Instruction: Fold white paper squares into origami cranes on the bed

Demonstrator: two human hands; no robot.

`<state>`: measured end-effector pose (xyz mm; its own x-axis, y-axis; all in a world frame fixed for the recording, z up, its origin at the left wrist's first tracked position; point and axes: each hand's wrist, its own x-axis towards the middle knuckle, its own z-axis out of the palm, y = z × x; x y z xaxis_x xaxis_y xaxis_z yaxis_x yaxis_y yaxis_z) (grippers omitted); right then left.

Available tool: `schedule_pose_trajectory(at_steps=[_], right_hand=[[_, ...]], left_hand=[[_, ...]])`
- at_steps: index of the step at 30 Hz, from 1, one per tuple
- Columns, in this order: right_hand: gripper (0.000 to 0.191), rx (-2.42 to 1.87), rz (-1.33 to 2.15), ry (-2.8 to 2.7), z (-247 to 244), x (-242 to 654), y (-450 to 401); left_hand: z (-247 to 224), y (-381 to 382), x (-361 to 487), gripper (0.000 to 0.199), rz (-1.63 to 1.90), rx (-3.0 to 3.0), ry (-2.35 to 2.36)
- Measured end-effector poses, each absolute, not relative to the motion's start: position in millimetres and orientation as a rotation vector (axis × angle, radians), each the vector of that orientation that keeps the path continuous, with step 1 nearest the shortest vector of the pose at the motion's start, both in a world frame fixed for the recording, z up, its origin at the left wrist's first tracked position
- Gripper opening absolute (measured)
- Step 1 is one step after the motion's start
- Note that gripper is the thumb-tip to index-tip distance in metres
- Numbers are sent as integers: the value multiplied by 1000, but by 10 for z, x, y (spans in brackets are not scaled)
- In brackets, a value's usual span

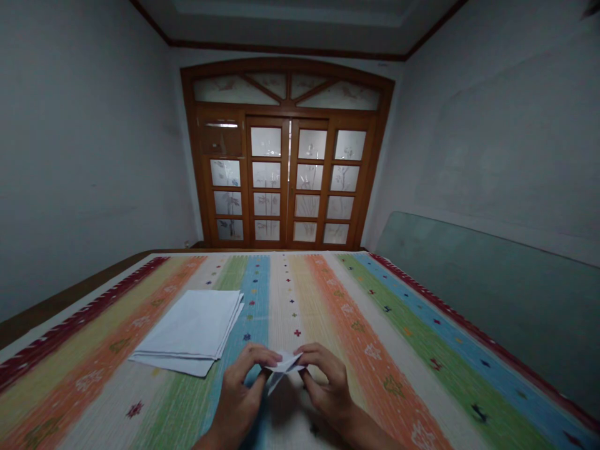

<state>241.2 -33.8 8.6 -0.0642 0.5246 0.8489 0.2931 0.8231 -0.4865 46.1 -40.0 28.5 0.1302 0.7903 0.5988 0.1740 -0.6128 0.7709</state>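
Between my two hands is a small piece of folded white paper (284,364), with several creased layers and a pointed flap hanging down at its left. My left hand (244,387) pinches its left side between thumb and fingers. On the opposite side, my right hand (328,381) grips the right edge the same way, fingertips on top and thumb beneath. The folded paper is held just above the striped tablecloth, near the front. To the left of my hands lies a stack of white paper sheets (192,325), its edges slightly out of line.
A table with a colourful striped cloth (375,350) spreads out ahead. Along the right side stands a pale green panel (469,281). Beyond the far edge are wooden doors with glass panes (287,181), and plain walls rise on both sides.
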Motion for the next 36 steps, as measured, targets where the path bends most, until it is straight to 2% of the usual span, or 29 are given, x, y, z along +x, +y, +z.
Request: schedule_pose_trajectory(at_steps=[7,11,23,30,36], right_hand=[[23,-651,99,-1645,14,2418,-305],[27,-660,73,-1638,7,2419,-322],[37,-639,114,-1863,-117,2446,-297],[27,-844,166,-1903,-136,2474,-251],[34,-1127,309,-1977,-188,2492,-202]], left_hand=[[180,-384,422,17,1437,2132,781],[129,-401,414,44,1429,2322,741],[98,-238,290,33,1582,2668,708],[28,-190,292,38,1376,2662,952],[-20,-125,292,49,1047,2517,1226]])
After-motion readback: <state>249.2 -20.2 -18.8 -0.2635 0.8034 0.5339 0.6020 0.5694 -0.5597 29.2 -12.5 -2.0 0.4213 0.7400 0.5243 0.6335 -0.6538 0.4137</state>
